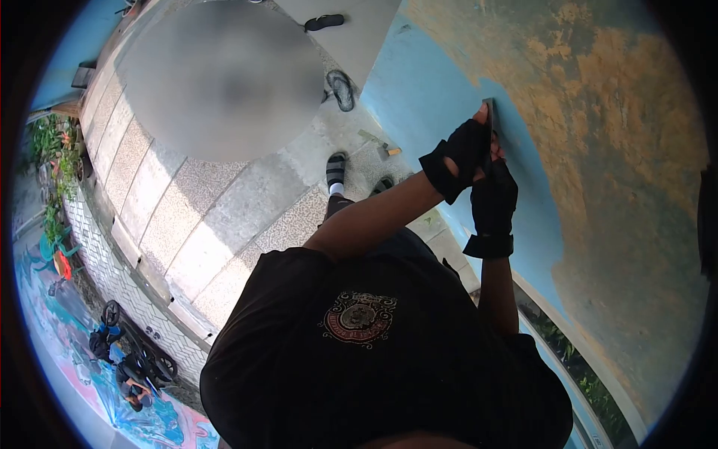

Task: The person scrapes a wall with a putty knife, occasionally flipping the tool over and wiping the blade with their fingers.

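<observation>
Far left, beyond the terrace edge, are potted plants (52, 150) and parked motorbikes (134, 359). On the tiled floor (224, 217) a loose sandal (342, 88) lies near the foot of the wall, and a small hammer-like tool (383, 148) lies just beside it.

The left hand (458, 156), in a black fingerless glove, reaches across the body and is closed around the upper part of a scraper (489, 112), with one fingertip up along the blade. The blade is flat against the wall (426, 97), right at the border where blue paint meets the bare, yellow-brown patch (613, 150). The right hand (493, 198), gloved too, is wrapped tight just below the left one. I cannot make out the handle between them.

To my eye this is paint-scraping. To do it well, I'd hold the blade at a low angle and start each pass at that paint border. I'd let the lower hand push while the upper one only steers. Short strokes would help, so the corner doesn't dig into the plaster.
</observation>
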The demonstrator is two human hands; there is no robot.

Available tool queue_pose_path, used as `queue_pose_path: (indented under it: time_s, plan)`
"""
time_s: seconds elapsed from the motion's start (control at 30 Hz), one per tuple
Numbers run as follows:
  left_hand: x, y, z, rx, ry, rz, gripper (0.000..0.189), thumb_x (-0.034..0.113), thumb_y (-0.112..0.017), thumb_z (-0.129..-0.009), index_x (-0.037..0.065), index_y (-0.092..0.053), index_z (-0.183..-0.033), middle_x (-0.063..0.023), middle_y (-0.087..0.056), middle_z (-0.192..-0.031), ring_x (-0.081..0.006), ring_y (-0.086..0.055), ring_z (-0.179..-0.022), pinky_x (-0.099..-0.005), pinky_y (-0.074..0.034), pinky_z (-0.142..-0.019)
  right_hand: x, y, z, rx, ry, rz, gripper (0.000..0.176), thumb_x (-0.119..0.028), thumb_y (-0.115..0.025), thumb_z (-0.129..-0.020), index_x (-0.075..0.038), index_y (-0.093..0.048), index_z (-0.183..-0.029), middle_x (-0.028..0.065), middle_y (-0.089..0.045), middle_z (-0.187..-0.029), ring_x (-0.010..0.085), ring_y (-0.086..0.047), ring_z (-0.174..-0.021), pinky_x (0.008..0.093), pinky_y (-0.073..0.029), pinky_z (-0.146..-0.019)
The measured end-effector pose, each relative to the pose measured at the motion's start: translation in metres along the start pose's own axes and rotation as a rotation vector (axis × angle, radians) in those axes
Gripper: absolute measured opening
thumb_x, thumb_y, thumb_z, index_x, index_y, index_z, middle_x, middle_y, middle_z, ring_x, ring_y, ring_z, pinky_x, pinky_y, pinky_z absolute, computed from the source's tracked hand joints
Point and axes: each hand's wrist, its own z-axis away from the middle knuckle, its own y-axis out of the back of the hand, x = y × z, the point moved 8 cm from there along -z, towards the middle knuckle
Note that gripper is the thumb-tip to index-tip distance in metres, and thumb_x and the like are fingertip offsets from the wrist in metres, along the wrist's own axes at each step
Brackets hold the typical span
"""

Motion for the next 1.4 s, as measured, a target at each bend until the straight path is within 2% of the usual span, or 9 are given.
queue_pose_path:
  time_s: [0.2,0.5,0.57,0.67,0.9,1.0,1.2,1.27,1.4]
  plan:
    - [0.005,-0.002,-0.003,-0.048,0.008,0.106,0.056,0.062,-0.053,-0.091,0.012,-0.051,-0.066,-0.0055,-0.051,-0.058,-0.0242,-0.058,-0.063,-0.0419,-0.053,-0.070,-0.006,-0.003,-0.009,-0.037,-0.112,-0.077,0.039,-0.009,-0.062,-0.093,-0.002,-0.057,-0.131,0.0080,-0.062,-0.128,0.0142,-0.054,-0.121,0.0292,-0.036,-0.106]
    - [0.003,-0.004,0.009,-0.020,0.061,0.025,0.056,0.061,-0.053,-0.092,0.010,-0.052,-0.068,-0.0060,-0.051,-0.057,-0.0242,-0.058,-0.063,-0.0419,-0.053,-0.069,-0.012,-0.001,0.004,0.095,-0.125,0.065,0.038,-0.010,-0.064,-0.092,-0.002,-0.058,-0.129,0.0063,-0.065,-0.118,0.0144,-0.056,-0.112,0.0285,-0.039,-0.100]
    - [0.003,-0.003,0.013,-0.027,0.065,-0.006,0.056,0.061,-0.053,-0.092,0.010,-0.052,-0.069,-0.0059,-0.051,-0.057,-0.0242,-0.058,-0.063,-0.0416,-0.053,-0.069,0.002,-0.005,0.008,0.006,-0.314,-0.084,0.038,-0.010,-0.064,-0.092,-0.001,-0.058,-0.129,0.0072,-0.065,-0.119,0.0147,-0.056,-0.112,0.0288,-0.040,-0.100]
    - [0.009,-0.005,0.008,-0.009,0.071,0.009,0.058,0.061,-0.053,-0.092,0.009,-0.051,-0.066,-0.0057,-0.051,-0.057,-0.0239,-0.058,-0.063,-0.0410,-0.053,-0.069,-0.003,-0.006,0.006,0.093,-0.048,-0.077,0.038,-0.011,-0.065,-0.092,0.000,-0.058,-0.128,0.0083,-0.066,-0.118,0.0156,-0.058,-0.110,0.0291,-0.042,-0.098]
    - [0.010,-0.001,0.010,0.019,0.066,-0.061,0.059,0.061,-0.052,-0.092,0.010,-0.051,-0.064,-0.0054,-0.052,-0.057,-0.0243,-0.060,-0.063,-0.0411,-0.053,-0.067,-0.023,-0.006,0.003,0.121,-0.046,0.001,0.039,-0.013,-0.065,-0.092,0.001,-0.058,-0.127,0.0100,-0.066,-0.117,0.0158,-0.059,-0.107,0.0284,-0.043,-0.096]
    - [0.016,0.003,0.008,0.008,0.081,-0.076,0.059,0.061,-0.052,-0.092,0.010,-0.052,-0.063,-0.0056,-0.052,-0.056,-0.0245,-0.060,-0.062,-0.0400,-0.054,-0.066,-0.010,-0.012,0.001,0.071,-0.201,-0.032,0.039,-0.013,-0.064,-0.092,0.000,-0.058,-0.128,0.0108,-0.067,-0.117,0.0172,-0.060,-0.109,0.0291,-0.044,-0.095]
    - [0.017,0.001,0.013,-0.013,0.112,-0.089,0.060,0.061,-0.052,-0.092,0.011,-0.052,-0.061,-0.0061,-0.052,-0.056,-0.0245,-0.060,-0.062,-0.0394,-0.053,-0.066,-0.013,-0.017,0.006,0.124,-0.164,-0.011,0.037,-0.012,-0.064,-0.091,-0.002,-0.059,-0.127,0.0108,-0.068,-0.114,0.0183,-0.063,-0.104,0.0284,-0.047,-0.089]
    - [0.017,0.004,0.008,-0.031,0.098,-0.111,0.059,0.061,-0.052,-0.092,0.011,-0.052,-0.061,-0.0062,-0.053,-0.056,-0.0244,-0.060,-0.062,-0.0400,-0.053,-0.066,-0.016,-0.019,0.008,0.219,-0.020,0.122,0.037,-0.011,-0.065,-0.091,-0.002,-0.059,-0.126,0.0100,-0.068,-0.115,0.0172,-0.064,-0.099,0.0280,-0.048,-0.085]
    - [0.008,0.007,0.010,-0.020,0.141,-0.057,0.059,0.061,-0.052,-0.092,0.011,-0.052,-0.061,-0.0060,-0.053,-0.057,-0.0241,-0.060,-0.062,-0.0401,-0.053,-0.067,-0.015,-0.019,0.009,0.123,-0.154,0.019,0.038,-0.010,-0.066,-0.090,-0.002,-0.059,-0.126,0.0094,-0.067,-0.115,0.0167,-0.062,-0.102,0.0280,-0.047,-0.087]
